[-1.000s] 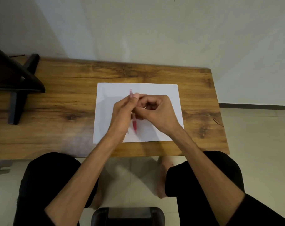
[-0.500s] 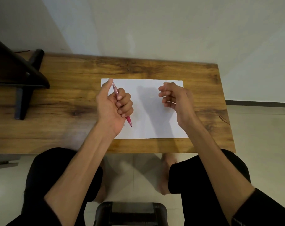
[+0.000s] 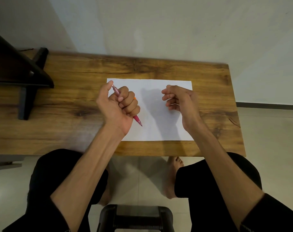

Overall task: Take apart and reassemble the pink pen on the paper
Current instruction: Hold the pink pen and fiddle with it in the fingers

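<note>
My left hand (image 3: 119, 106) is closed in a fist around the pink pen (image 3: 137, 119), held over the left part of the white paper (image 3: 152, 128). The pen's tip points down and to the right, just above the sheet; its button end sticks out by my thumb. A small orange bit shows behind my left knuckles. My right hand (image 3: 179, 99) hovers over the right side of the paper with its fingers curled in; nothing is visible in it.
The paper lies on a wooden table (image 3: 72, 101). A black stand (image 3: 23, 81) sits on the table's left end. A dark stool (image 3: 135, 218) is below, between my knees. A pale wall runs behind the table.
Both hands were together on the pen over the middle of the paper. They have parted: the left carried the pen to the left, the right moved right without it.
</note>
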